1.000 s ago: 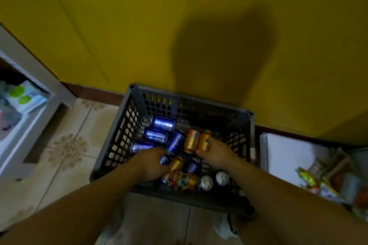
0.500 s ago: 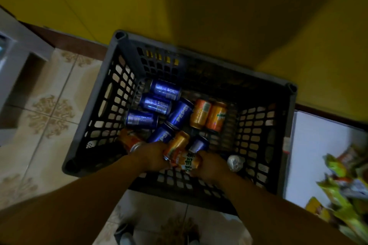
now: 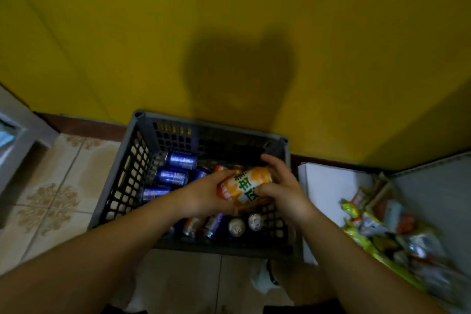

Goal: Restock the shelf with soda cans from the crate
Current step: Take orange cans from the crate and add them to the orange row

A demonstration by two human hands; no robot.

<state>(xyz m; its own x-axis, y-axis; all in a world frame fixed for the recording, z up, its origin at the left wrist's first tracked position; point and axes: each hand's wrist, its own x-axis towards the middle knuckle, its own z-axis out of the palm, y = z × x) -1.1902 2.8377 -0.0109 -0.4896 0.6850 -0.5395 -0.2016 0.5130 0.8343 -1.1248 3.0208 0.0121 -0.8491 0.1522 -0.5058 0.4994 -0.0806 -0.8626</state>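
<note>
An orange can (image 3: 244, 187) was clasped between the left hand (image 3: 204, 195) and right hand (image 3: 280, 186) above the crate (image 3: 122, 181), pickup seemingly done, carriage to the shelf being judged next.

Both hands closed on one can

Above the crate (image 3: 285, 247), our left hand (image 3: 204, 199) cups the orange can (image 3: 244, 185) from its left end, our right hand (image 3: 280, 186) wraps its right end, forearms converging.
</note>
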